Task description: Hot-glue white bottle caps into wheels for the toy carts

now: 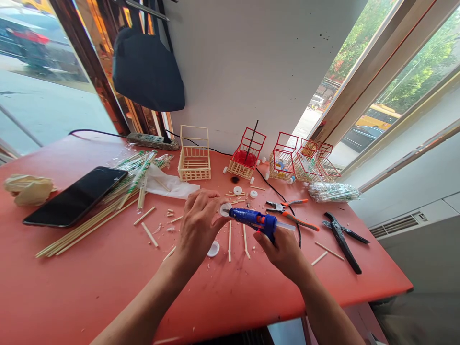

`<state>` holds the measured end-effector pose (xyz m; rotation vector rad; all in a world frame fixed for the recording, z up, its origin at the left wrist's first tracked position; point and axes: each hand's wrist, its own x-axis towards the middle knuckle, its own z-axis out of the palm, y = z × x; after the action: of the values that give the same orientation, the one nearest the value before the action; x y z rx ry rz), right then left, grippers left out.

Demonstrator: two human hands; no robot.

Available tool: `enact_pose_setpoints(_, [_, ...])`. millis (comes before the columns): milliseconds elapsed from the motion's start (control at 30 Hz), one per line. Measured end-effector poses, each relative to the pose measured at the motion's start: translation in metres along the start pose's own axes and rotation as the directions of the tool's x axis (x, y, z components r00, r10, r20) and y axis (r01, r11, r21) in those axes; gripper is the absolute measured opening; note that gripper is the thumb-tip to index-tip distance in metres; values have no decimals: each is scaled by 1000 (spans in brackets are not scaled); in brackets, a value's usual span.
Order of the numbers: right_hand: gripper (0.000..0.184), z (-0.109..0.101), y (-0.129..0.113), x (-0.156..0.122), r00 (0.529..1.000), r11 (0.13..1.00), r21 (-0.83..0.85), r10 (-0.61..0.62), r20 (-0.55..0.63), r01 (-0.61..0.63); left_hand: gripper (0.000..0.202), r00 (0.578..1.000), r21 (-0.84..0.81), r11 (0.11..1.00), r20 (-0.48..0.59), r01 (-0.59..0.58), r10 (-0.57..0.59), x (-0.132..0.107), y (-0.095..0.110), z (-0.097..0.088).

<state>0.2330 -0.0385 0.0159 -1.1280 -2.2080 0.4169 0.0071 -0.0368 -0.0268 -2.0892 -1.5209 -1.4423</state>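
My right hand (282, 249) grips a blue hot glue gun (256, 220) with an orange trigger, its nozzle pointing left. The nozzle touches a small white plastic disc (226, 209) that my left hand (199, 223) pinches between thumb and fingers just above the red table (89, 287). Another white disc (213, 248) lies on the table below my left hand. Thin wooden sticks (230, 239) lie under the gun.
A black phone (77, 195) and a bundle of wooden sticks (108, 211) lie at left. Small stick baskets, one plain (194, 155) and several red-framed (283, 155), stand at the back. Orange pliers (291, 213) and black cutters (343, 239) lie at right. A power strip (153, 140) sits by the wall.
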Motion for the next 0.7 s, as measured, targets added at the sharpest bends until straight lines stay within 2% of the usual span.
enact_pose_setpoints(267, [39,-1,3,-1,998,998,-26,59,13,-59,18,1000,6,1000,-7,1,-1,1,0,-1])
enact_pose_setpoints(700, [43,0,3,1,999,999,-8,50,0,-50,21,1000,2,1000,-7,-28,28,1,2,-1])
